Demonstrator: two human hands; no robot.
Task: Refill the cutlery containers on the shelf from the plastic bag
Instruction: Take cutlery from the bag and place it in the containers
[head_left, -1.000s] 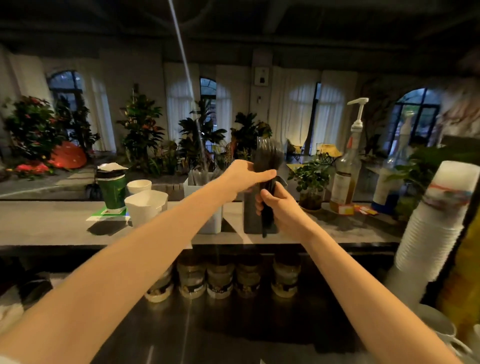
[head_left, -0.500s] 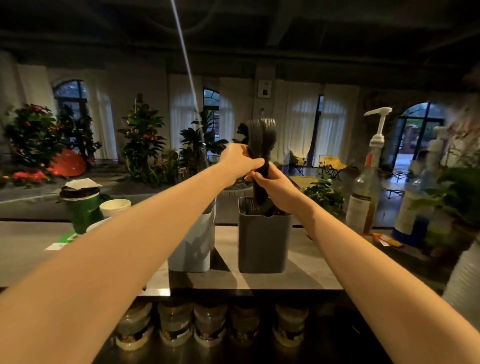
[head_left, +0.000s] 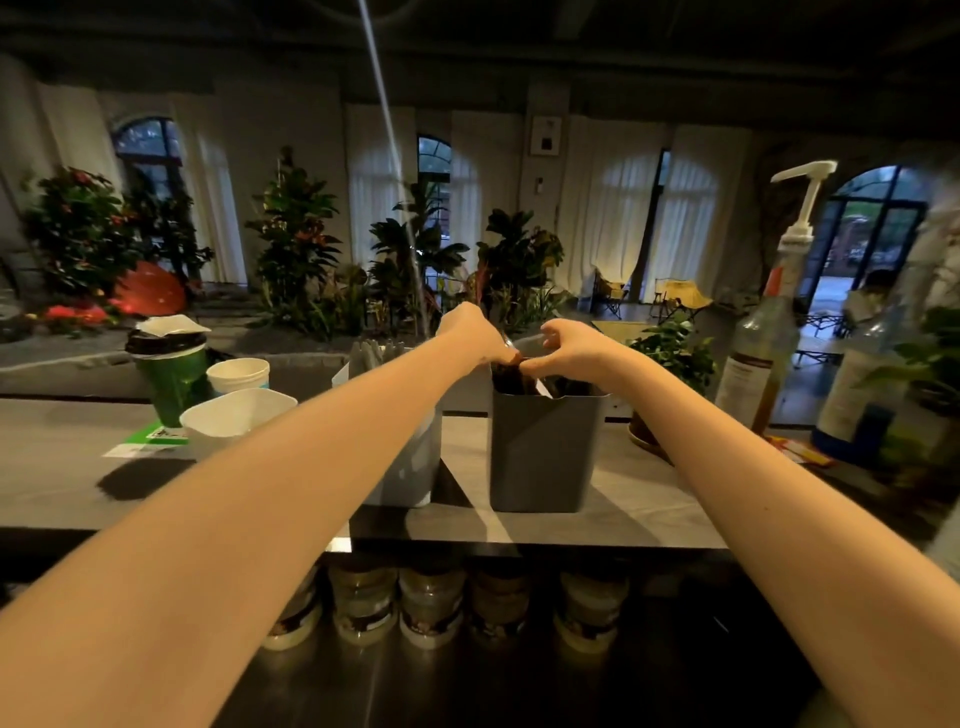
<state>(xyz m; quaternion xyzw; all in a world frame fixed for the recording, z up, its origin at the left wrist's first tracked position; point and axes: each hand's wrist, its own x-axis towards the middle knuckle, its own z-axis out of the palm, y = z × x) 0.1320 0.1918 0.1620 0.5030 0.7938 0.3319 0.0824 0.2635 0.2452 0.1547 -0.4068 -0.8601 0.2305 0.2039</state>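
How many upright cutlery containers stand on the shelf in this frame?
2. The dark grey container stands centrally, with the left hand and right hand at its mouth. The pale container stands just left of it, partly hidden by the left forearm. No others show.

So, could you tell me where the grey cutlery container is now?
The grey cutlery container stands on the shelf, just right of centre in the head view, beside the white container.
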